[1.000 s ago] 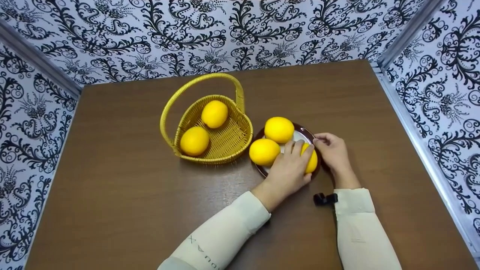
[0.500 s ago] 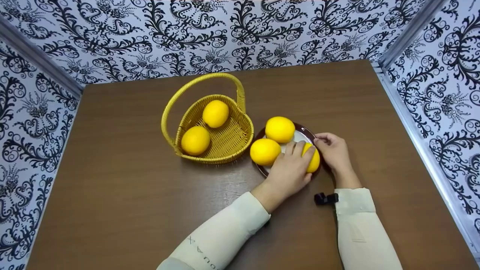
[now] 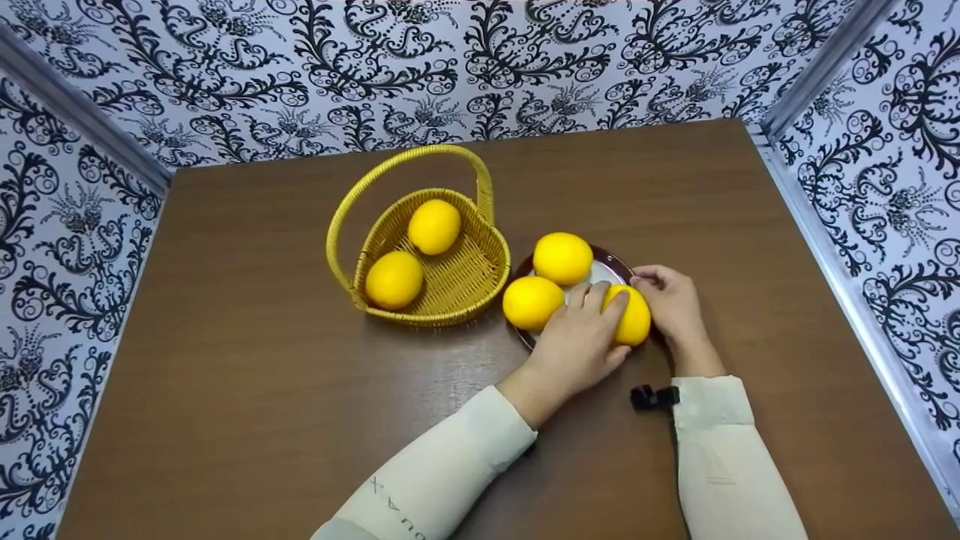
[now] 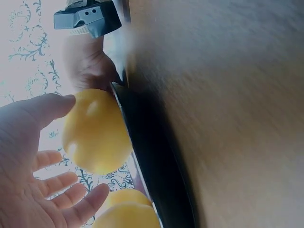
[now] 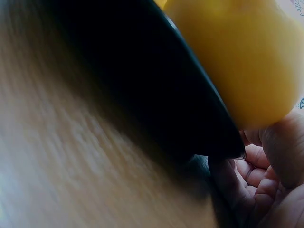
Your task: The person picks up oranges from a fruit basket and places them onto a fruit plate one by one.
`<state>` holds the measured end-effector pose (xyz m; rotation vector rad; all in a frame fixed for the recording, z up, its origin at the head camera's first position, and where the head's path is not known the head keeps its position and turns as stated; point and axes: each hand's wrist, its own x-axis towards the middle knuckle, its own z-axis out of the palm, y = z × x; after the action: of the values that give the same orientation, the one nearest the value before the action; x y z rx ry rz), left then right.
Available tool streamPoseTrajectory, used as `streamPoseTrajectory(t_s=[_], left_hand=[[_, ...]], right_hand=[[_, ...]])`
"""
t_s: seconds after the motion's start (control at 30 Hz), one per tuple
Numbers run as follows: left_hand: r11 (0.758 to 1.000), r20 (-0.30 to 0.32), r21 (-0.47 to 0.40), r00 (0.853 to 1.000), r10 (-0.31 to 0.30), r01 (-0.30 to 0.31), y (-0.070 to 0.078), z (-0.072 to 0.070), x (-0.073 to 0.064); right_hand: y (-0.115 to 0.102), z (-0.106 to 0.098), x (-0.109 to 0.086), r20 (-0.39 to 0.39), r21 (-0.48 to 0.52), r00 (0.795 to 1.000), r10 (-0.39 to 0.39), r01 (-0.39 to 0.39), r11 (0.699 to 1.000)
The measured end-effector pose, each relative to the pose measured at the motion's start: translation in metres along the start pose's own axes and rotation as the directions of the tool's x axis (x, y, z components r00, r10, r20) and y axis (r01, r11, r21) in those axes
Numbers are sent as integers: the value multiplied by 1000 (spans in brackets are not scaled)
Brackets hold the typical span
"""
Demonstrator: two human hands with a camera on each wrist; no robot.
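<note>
My left hand [image 3: 576, 337] is over the near side of a brown-rimmed plate [image 3: 613, 262], beside a yellow lemon [image 3: 631, 315]. In the left wrist view its thumb [image 4: 59, 103] is right at that lemon [image 4: 97, 135], while the fingers [image 4: 71, 194] are spread and loosely bent away from it. Two more lemons, one at the back [image 3: 562, 258] and one at the left [image 3: 532, 303], lie on the plate. My right hand [image 3: 675, 311] pinches the plate's right rim; the right wrist view shows its fingers [image 5: 259, 175] at the dark edge under the lemon.
Left of the plate stands a yellow woven basket [image 3: 457, 304] with a tall handle [image 3: 405, 156]. It holds two lemons, one at the back [image 3: 435, 226] and one in front [image 3: 394, 280]. Patterned walls [image 3: 375, 75] border the brown table [image 3: 262, 360] behind and on both sides.
The lemon by my left hand has shifted right, toward the plate's right rim, and more of it shows past the fingers. My right hand keeps its hold on the rim.
</note>
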<state>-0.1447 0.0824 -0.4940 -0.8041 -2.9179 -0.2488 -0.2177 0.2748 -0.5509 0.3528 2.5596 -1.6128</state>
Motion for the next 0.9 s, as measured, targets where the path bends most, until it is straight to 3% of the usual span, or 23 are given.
streamPoseTrajectory(t_s=[0.4,0.7,0.9], left_hand=[[995,-145,-93,989,9,-23,-20,-12,-5],[988,-176,-146,982,-69,43,-40,-23,-9],[982,-247,-169,962,-120,79,-60,-29,-13]], right_hand=[[-1,-2,0,15,-14,1000,4,-4,1000],[-3,-1,0,8,-28,1000,15,-15,1000],[-4,0,0,8,-29,999,35,-35,999]])
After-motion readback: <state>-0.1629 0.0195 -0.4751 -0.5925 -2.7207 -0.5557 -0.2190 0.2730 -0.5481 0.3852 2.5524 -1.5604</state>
